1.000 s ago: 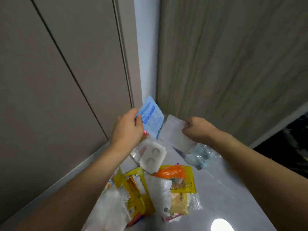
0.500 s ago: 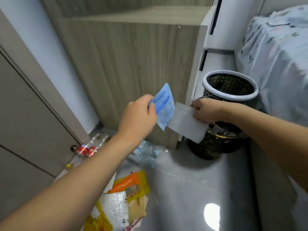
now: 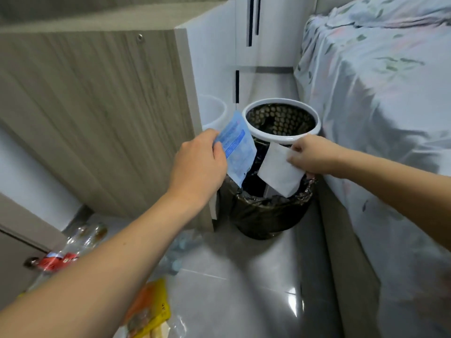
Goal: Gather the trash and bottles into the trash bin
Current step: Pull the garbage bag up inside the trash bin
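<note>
Left hand pinches a blue packet, right hand pinches a white wrapper; both hang just short of the trash bin (neither dropped). Bottles and yellow wrappers lie behind the fingers, ungathered

Blue packet pinched in left hand, white packet in right hand; black-lined, white-rimmed trash bin just beyond both; bottles below left forearm.

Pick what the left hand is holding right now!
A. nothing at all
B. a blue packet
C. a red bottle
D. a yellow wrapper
B: the left hand pinches a blue packet near the bin, while the right hand holds a white packet.
</note>
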Motion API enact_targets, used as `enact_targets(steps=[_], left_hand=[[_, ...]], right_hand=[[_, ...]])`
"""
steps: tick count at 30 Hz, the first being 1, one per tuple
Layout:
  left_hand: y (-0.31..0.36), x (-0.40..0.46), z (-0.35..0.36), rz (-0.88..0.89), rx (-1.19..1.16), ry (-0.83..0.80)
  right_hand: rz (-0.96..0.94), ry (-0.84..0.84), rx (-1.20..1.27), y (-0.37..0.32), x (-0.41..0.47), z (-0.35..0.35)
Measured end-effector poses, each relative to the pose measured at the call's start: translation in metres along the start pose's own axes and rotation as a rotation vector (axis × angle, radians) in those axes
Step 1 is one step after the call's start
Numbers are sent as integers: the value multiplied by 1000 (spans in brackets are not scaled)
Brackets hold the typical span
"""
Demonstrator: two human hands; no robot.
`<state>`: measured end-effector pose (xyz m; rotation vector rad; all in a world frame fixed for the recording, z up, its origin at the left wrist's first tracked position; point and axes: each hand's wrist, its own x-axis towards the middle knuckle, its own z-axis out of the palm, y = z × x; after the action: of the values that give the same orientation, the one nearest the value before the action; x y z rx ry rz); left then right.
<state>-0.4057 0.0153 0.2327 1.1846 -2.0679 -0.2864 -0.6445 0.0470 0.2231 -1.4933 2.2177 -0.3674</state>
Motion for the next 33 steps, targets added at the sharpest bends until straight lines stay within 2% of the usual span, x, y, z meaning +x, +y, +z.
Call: enact_targets(steps=[8, 13, 19, 22, 26, 29, 33], left_hand=[[2, 33, 66, -27, 90, -115], [-4, 47, 115, -110, 148, -259], [-5, 43, 159, -214, 192, -506], [-8, 33, 151, -197, 150, -479], [-15, 8, 113, -79, 145, -426], [-30, -19, 71, 10, 187, -399], [-70, -56, 10, 27, 237, -411]], right_hand=[[46, -67, 208, 20, 28, 3], [-86, -41, -60, 21, 32, 10], [-169, -98, -272, 21, 36, 29], [-191, -80, -248, 23, 33, 30], [-242, -56, -242, 14, 18, 39], [-299, -52, -207, -7, -7, 46], [-402, -59, -207, -52, -42, 74]])
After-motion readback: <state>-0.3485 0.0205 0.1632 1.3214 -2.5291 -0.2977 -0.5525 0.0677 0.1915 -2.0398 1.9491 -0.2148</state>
